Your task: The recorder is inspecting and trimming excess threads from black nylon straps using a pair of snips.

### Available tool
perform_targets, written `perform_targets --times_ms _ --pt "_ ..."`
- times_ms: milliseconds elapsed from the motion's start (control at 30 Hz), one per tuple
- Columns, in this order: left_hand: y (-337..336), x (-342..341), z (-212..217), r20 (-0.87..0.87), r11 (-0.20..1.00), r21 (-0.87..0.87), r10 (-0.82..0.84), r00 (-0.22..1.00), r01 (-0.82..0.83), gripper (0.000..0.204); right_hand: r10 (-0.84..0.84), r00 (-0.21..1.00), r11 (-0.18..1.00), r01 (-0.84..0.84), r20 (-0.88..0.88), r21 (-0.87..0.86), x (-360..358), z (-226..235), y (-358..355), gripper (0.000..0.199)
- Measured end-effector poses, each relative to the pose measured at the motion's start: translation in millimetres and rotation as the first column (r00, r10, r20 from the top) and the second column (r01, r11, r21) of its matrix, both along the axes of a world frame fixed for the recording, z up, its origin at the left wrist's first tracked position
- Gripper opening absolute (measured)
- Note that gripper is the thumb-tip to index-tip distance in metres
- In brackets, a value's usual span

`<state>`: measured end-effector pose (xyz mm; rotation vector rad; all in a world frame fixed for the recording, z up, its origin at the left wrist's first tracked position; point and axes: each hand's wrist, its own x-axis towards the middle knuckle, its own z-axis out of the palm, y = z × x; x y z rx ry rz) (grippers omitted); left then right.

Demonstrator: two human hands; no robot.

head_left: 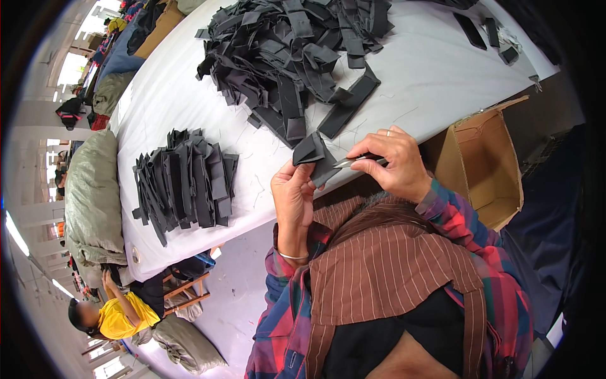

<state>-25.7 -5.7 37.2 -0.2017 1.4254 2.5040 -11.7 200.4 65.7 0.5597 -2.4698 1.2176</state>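
My left hand (293,199) pinches a folded dark grey fabric strip (324,165) over the table's near edge. In my right hand (399,163) is a pair of thread snips (344,162), its pointed blades touching or very close to the strip's right edge. Just beyond my hands lies a big loose heap of similar dark grey strips (278,54), a few of them spilling toward me. To the left, more strips stand packed in a neater row (186,183). Loose threads are scattered across the white table (420,72).
An open cardboard box (489,170) stands against the table's edge at my right. A flat black object (469,30) lies at the far right. Beyond the left edge are a stuffed grey-green sack (95,196) and a person in yellow (123,317).
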Motion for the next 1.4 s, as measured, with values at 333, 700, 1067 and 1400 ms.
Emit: perform_targets --times_ms 333,700,1067,1400 --pt "10 5 7 0.017 0.997 0.065 -0.036 0.999 0.035 0.016 0.062 0.995 0.998 -0.061 -0.073 0.013 -7 -3 -11 0.023" --pt "10 -4 30 -0.487 0.945 -0.308 -0.259 0.834 0.113 0.036 0.437 0.814 0.664 -0.005 0.382 -0.748 -29 9 -12 0.010" --pt "19 10 5 -0.044 0.991 0.107 -0.072 0.996 0.076 0.022 -0.013 0.998 0.994 0.019 0.057 -0.105 -22 -1 0 0.020" --pt "28 15 9 0.026 0.979 0.134 -0.160 0.987 0.155 0.020 -0.006 0.973 0.987 0.042 -0.229 0.153 -23 -4 -8 0.017"
